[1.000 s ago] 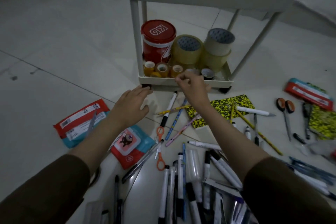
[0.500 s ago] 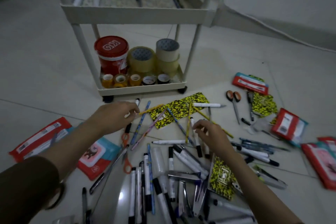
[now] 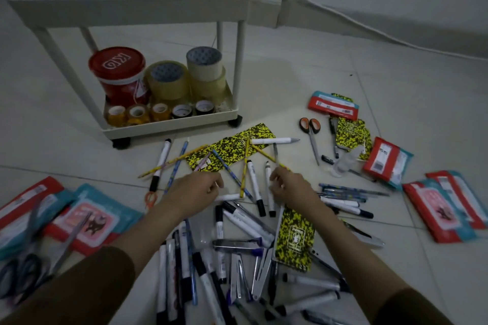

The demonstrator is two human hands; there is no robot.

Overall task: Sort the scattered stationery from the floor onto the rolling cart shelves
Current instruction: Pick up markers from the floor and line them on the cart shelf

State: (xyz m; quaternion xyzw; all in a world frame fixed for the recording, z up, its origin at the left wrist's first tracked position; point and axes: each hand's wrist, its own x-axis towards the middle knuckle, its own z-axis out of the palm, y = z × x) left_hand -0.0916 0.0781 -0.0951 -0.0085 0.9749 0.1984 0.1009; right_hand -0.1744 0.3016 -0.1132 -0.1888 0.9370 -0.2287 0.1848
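Item: floor stationery, unsorted. Markers and pens [image 3: 253,221] are heaped on the tiles betw. both forearms; pencils lie across a yellow notebook [image 3: 224,149] nearer the cart [image 3: 169,124].
L hand [image 3: 196,191]: fingers curled over the heap; whether anything is pinched cannot be told.
R hand [image 3: 289,187]: fingertips curled at a yellow pencil [image 3: 266,157]; grip prob. but not certain.
Risks: crossed pencils may be dragged along w/ the one lifted; round barrels may roll off; tape rolls [image 3: 169,82] already crowd the bottom shelf.
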